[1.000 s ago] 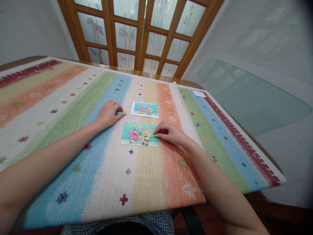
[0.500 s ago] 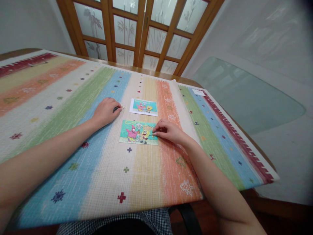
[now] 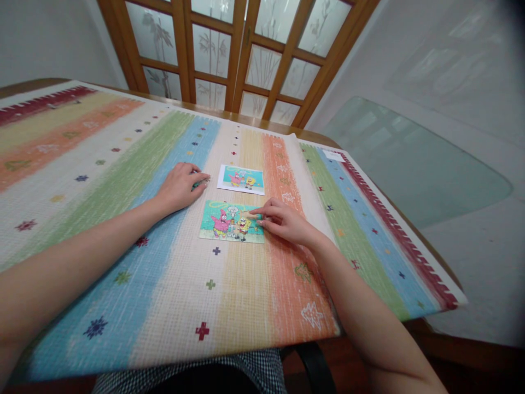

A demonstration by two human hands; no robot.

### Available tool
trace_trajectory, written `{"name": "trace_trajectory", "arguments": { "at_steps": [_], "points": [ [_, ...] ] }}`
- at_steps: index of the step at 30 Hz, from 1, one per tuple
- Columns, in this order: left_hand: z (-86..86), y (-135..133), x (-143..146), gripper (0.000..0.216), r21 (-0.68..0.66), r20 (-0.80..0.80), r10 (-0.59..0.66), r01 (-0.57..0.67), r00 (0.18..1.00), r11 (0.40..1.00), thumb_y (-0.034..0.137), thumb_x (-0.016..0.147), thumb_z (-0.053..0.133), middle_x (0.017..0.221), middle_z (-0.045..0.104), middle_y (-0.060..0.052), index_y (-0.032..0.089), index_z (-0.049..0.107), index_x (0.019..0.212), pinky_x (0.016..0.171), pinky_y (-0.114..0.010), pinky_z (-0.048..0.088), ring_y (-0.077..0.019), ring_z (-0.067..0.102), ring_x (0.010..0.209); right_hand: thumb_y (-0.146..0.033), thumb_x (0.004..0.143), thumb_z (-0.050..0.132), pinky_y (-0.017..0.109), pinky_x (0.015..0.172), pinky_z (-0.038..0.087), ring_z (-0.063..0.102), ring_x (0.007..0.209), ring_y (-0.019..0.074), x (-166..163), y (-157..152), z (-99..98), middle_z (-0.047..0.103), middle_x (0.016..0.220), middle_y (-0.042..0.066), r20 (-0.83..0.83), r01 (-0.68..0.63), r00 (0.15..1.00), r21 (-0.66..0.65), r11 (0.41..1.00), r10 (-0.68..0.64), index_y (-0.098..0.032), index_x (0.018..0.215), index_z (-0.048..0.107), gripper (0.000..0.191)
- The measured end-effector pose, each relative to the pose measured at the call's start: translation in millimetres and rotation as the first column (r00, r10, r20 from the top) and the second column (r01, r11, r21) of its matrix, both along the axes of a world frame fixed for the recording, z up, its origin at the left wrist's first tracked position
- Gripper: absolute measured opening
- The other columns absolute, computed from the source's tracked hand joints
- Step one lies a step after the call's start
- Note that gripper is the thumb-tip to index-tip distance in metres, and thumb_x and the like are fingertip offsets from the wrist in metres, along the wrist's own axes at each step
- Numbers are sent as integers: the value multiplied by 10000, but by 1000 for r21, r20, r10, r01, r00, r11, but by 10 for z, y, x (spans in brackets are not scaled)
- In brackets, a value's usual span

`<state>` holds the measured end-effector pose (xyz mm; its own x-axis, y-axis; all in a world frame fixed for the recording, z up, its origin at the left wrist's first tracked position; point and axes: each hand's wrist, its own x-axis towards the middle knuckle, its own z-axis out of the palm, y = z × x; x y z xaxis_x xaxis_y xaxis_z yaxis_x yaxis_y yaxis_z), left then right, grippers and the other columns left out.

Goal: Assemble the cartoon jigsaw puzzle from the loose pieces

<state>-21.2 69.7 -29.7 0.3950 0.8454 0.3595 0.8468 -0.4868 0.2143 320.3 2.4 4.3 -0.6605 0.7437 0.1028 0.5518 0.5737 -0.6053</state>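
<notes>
A jigsaw puzzle (image 3: 221, 223) with cartoon figures on a teal ground lies flat on the striped tablecloth (image 3: 246, 273). My right hand (image 3: 283, 220) is at its right side, index finger stretched over the upper right part and thumb lower at the edge; I see nothing held. A tan patch shows beside that fingertip. Left of the puzzle, my left hand (image 3: 180, 187) rests on the cloth, fingers curled over small teal pieces (image 3: 196, 185) that are mostly hidden. Just beyond the puzzle lies a white-edged picture card (image 3: 241, 179) with the same scene.
A small white label (image 3: 333, 156) lies near the cloth's far right edge. Wooden doors with frosted panes (image 3: 211, 52) stand behind the table. A black chair arm (image 3: 315, 368) is below the near edge, by my checked clothing.
My right index finger has stretched out leftward over the puzzle from a pinch at its right side. My left fingers have extended slightly right, and more teal shows under them.
</notes>
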Motion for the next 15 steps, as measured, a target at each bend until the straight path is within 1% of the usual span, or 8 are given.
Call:
{"name": "trace_trajectory", "arguments": {
  "at_steps": [2,4,6,10,15],
  "points": [
    [-7,3,-5,402,-5,-10,3,-4,1000,1000,414,971,483,1207,590,-121,232,711,1248,1048,-482,384,-312,480,1158,-217,979,565,380,864,477,564,930,202,-33,-36,18,549,1011,68,59,-31,998,75,997,27,-309,1261,698,325],
    [-7,4,-7,411,-1,-17,7,-7,1000,1000,416,975,478,1207,591,-126,224,711,1254,1041,-473,391,-308,484,1152,-193,974,552,391,866,463,554,943,216,-72,-61,21,555,1019,78,142,-51,989,149,987,30,-317,1242,721,340],
    [-7,8,-8,424,7,-27,7,-7,1000,1000,419,978,472,1198,594,-133,207,712,1255,1033,-468,400,-307,491,1139,-165,964,542,392,860,454,549,940,224,-110,-74,18,569,1016,84,208,-61,978,197,979,19,-313,1224,738,358],
    [-26,26,-13,412,16,-32,6,-6,999,1000,414,975,475,1188,602,-124,213,721,1237,1030,-466,405,-303,500,1133,-126,944,536,369,854,452,554,941,222,-166,-94,34,590,1021,88,253,-54,967,224,973,-5,-291,1205,751,376],
    [-35,31,-10,392,22,1,8,-8,1000,1000,391,964,490,1168,611,-126,197,726,1208,1027,-467,414,-303,514,1116,-152,966,523,357,840,455,560,931,220,-175,-122,61,594,1010,91,244,-47,970,238,970,-13,-277,1212,743,353]
  ]
}}
